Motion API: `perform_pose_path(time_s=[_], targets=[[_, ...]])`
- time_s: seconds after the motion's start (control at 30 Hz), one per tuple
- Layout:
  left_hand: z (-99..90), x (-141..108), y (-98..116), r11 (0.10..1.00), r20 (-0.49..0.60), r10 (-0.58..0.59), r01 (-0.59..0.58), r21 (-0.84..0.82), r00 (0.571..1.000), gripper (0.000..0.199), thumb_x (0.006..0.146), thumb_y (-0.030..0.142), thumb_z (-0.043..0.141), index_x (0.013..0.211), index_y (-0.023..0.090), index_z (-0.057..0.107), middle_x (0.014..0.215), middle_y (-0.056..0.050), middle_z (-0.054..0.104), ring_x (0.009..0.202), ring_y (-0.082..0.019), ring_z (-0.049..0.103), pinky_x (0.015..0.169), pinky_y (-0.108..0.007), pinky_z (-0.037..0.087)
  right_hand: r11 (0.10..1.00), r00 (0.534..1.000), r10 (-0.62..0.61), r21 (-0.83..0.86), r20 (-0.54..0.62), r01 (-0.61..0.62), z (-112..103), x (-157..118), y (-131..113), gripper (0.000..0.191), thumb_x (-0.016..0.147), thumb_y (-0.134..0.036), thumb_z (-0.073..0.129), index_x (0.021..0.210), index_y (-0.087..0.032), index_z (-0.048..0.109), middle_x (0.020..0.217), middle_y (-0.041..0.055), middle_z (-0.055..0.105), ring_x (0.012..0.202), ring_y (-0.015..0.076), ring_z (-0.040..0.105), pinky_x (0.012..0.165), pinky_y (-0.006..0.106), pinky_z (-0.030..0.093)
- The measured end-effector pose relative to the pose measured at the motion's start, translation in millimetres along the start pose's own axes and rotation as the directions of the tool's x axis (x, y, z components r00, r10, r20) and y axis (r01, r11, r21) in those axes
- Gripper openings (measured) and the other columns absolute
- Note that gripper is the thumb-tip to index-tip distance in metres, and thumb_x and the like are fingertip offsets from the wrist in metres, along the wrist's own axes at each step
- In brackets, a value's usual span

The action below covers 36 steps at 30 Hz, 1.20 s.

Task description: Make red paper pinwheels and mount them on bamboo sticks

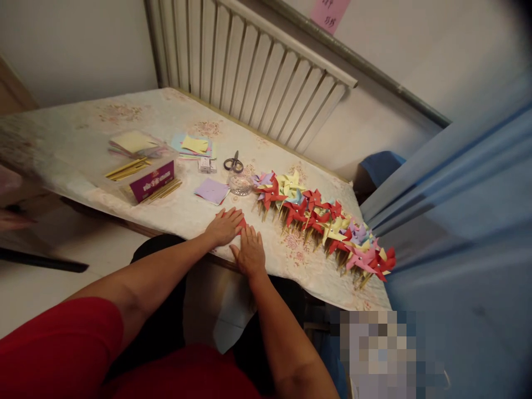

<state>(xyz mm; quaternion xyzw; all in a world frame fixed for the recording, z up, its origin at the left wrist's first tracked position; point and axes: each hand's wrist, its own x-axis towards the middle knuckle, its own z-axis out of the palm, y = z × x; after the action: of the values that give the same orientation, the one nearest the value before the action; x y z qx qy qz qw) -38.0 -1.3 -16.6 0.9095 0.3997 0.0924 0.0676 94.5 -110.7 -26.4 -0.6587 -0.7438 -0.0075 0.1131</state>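
Observation:
A small red paper (241, 225) lies on the flowered tablecloth near the front edge, mostly covered by my hands. My left hand (225, 226) rests flat on its left part, fingers stretched forward. Against its right side lies my right hand (250, 250), palm down, with the thumb apart from the fingers. Just beyond my hands are a stack of purple paper (212, 190) and a clear dish (240, 185). Dark-handled scissors (233, 163) lie behind the dish. To the right, several finished pinwheels (318, 219) in red, yellow, pink and purple stand in a long group.
At the left are a clear box with a purple label (153, 182), golden sticks (164, 191) and stacked paper (135, 142). Colored sheets (194, 145) and a small white box (206, 165) lie farther back. A radiator (253, 72) stands behind the table; a blue curtain (457, 221) hangs at right.

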Motion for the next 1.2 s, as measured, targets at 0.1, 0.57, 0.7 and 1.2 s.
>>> perform_pose_path(time_s=[0.1,0.57,0.7,1.2], targets=[[1.6,-9.0,0.9,1.0,-0.018,0.007,-0.007,-0.003,1.0,0.056,0.103,0.035,0.034,0.154,0.018,0.045,0.166,-0.012,0.035,0.154,-0.032,0.028,0.123,-0.057,0.021,1.0,1.0,0.006,-0.006,0.001,-0.006,-0.5,-0.1,-0.2,0.072,0.102,-0.054,0.042,0.155,-0.005,0.038,0.164,0.0206,0.036,0.155,0.0335,0.028,0.126,0.054,0.021],[-2.6,-0.4,2.0,1.0,-0.009,-0.018,0.017,-0.017,1.0,0.055,0.103,0.035,0.034,0.153,0.017,0.047,0.165,-0.013,0.038,0.154,-0.033,0.028,0.123,-0.058,0.021,1.0,1.0,0.002,-0.018,0.001,-0.002,0.5,-0.5,0.5,0.072,0.102,-0.054,0.041,0.155,-0.005,0.038,0.164,0.0203,0.036,0.155,0.0335,0.028,0.126,0.054,0.021],[1.0,-12.9,2.6,1.0,-0.045,0.001,-0.002,-0.013,0.999,0.055,0.102,0.036,0.035,0.152,0.017,0.048,0.165,-0.013,0.037,0.154,-0.034,0.027,0.123,-0.057,0.02,1.0,1.0,0.001,-0.025,-0.003,-0.001,0.7,-0.7,0.2,0.07,0.102,-0.054,0.042,0.154,-0.006,0.039,0.163,0.0213,0.037,0.155,0.0328,0.028,0.126,0.055,0.022],[-0.4,-6.9,2.5,0.999,-0.016,-0.019,0.019,-0.027,1.0,0.056,0.103,0.038,0.033,0.155,0.019,0.045,0.166,-0.011,0.037,0.155,-0.033,0.026,0.123,-0.058,0.018,1.0,1.0,0.004,-0.018,-0.019,-0.004,2.8,-1.3,1.1,0.07,0.103,-0.055,0.037,0.154,-0.007,0.04,0.164,0.0201,0.037,0.155,0.0324,0.029,0.126,0.053,0.021]])
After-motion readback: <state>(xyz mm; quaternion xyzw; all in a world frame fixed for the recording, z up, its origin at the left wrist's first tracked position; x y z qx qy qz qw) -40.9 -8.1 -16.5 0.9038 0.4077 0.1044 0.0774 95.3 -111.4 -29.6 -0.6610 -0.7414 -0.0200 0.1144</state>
